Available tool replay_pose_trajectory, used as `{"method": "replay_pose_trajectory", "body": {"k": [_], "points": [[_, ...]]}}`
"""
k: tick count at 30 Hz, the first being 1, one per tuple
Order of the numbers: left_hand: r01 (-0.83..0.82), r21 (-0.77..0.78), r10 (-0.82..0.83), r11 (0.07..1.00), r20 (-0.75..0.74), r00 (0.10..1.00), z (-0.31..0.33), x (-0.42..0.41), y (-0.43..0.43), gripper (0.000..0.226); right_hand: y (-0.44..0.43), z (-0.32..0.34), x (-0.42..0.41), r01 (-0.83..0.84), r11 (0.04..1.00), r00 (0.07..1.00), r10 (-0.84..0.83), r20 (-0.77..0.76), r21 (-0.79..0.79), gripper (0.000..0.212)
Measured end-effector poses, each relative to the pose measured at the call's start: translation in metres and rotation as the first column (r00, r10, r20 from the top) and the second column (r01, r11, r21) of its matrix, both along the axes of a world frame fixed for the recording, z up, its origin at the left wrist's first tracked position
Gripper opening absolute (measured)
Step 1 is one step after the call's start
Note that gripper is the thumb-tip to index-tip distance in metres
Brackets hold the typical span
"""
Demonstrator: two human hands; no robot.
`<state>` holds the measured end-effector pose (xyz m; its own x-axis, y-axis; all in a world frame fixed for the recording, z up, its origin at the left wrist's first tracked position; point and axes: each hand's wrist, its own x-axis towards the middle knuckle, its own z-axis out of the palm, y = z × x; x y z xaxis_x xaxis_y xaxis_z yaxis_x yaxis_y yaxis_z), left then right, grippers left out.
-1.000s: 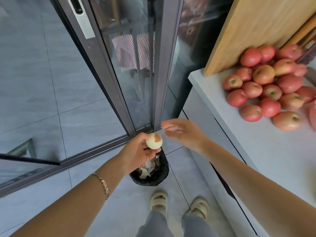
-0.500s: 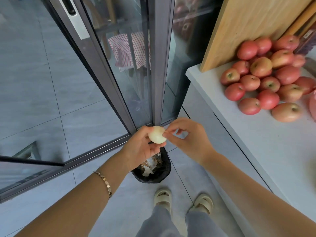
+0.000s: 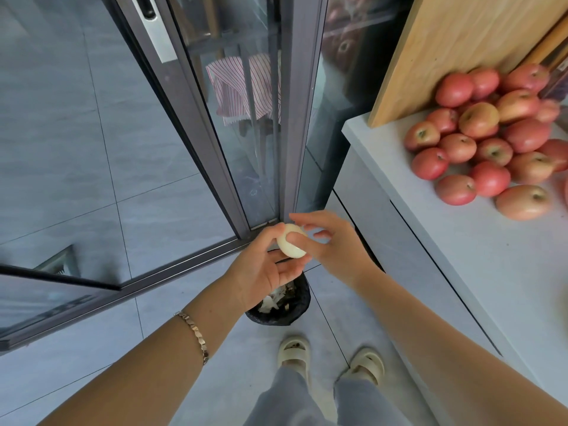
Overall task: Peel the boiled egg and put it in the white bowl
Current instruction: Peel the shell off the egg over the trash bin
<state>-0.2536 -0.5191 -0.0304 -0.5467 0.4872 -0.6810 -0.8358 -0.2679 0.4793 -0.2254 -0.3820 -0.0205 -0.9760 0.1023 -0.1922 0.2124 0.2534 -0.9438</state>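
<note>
- A pale, smooth, oval boiled egg (image 3: 291, 241) is held in the air in front of the person, directly above a small round waste bin lined with a black plastic bag (image 3: 297, 307).
- The boiled egg is cradled by the left hand (image 3: 261, 270); its fingers are curled beneath and behind the egg, and the thumb is pressed against the left side.
- The right hand (image 3: 336, 245) is set against the egg's right side. Its thumb and forefinger are closed on the egg's surface in a pinch, and the other fingers are loosely fanned out. Whether a piece of shell is caught between them cannot be told.
- The part of the egg that is seen looks white and bare of shell.
- Pale scraps are seen inside the bin, which stands on a grey tiled floor (image 3: 92, 210).
- A thin gold-coloured chain bracelet (image 3: 196, 336) is worn on the left wrist.
- A pair of cream open-toed sandals (image 3: 294, 352) and grey trouser legs are seen below the bin.
- A dark-framed glass sliding door (image 3: 196, 124) stands ahead, and a red-and-white striped cloth (image 3: 242, 87) is seen through the glass.
- On the right, a heap of red apples (image 3: 488, 142) lies on a white countertop (image 3: 491, 272), beside a light wooden board (image 3: 461, 47) that is leaned upright.
</note>
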Motion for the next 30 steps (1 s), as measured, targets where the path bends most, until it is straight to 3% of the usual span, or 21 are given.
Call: {"method": "replay_pose_trajectory", "body": {"k": [5,11,13,14,17,19,22,26,30], "points": [[0.023,0.092,-0.021,0.995,-0.024,0.999,0.008,0.005,-0.001,0.033,-0.007,0.005,0.003,0.077,0.936,0.997,-0.065,0.045,-0.343,0.014],[0.065,0.102,-0.065,0.993,0.001,0.998,0.001,0.013,-0.004,0.05,-0.004,-0.001,0.01,0.152,0.887,0.988,-0.12,0.102,-0.435,0.016],[0.062,0.151,-0.064,0.987,0.013,0.998,0.001,0.013,-0.006,0.047,0.0,-0.007,0.011,0.249,0.893,0.967,-0.208,0.147,-0.375,0.014],[0.06,0.177,-0.063,0.982,0.013,0.998,0.001,0.013,-0.007,0.049,0.004,-0.012,0.012,0.277,0.924,0.958,-0.242,0.155,-0.263,0.012],[0.044,0.237,-0.047,0.97,0.009,0.999,0.0,0.012,-0.011,0.063,0.018,-0.027,0.015,0.224,0.971,0.951,-0.237,0.2,0.087,0.015],[0.032,0.236,-0.033,0.971,0.002,0.999,-0.002,0.012,-0.013,0.065,0.021,-0.029,0.016,0.157,0.975,0.954,-0.19,0.23,0.156,0.015],[-0.007,0.195,0.005,0.981,0.009,1.0,-0.003,0.014,-0.013,0.049,0.017,-0.02,0.019,0.029,0.987,0.991,-0.049,0.126,0.161,0.029],[-0.058,0.186,0.053,0.981,0.031,0.998,-0.004,0.018,-0.011,0.04,0.013,-0.004,0.025,-0.005,0.977,0.999,-0.003,-0.041,-0.212,0.027],[-0.051,0.195,0.044,0.979,0.041,0.998,-0.003,0.02,-0.008,0.042,0.012,-0.009,0.027,0.013,0.984,0.988,-0.041,-0.149,-0.18,0.029]]}}
